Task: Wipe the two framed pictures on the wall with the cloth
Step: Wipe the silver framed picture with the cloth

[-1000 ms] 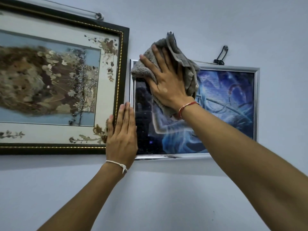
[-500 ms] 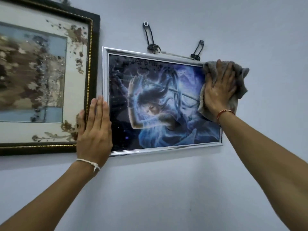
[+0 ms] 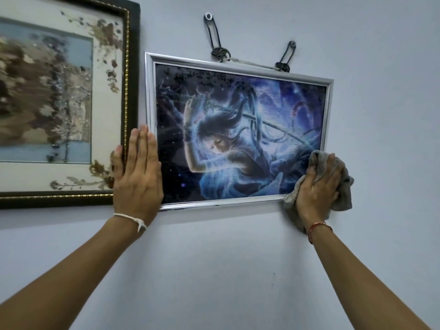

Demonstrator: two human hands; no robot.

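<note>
Left hand (image 3: pixel 137 177) open, flat across the silver-framed picture (image 3: pixel 238 129) at its lower left corner, likely steadying it. Right hand (image 3: pixel 317 189) spread, pressing the cloth (image 3: pixel 344 186) onto its lower right corner. Dark-framed picture (image 3: pixel 64 103) alongside, 2nd to wipe.

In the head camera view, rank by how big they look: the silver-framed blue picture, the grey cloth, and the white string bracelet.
1. Silver-framed blue picture, clearly largest.
2. Grey cloth, partly hidden under the right hand.
3. White string bracelet on the left wrist, smallest.
</note>
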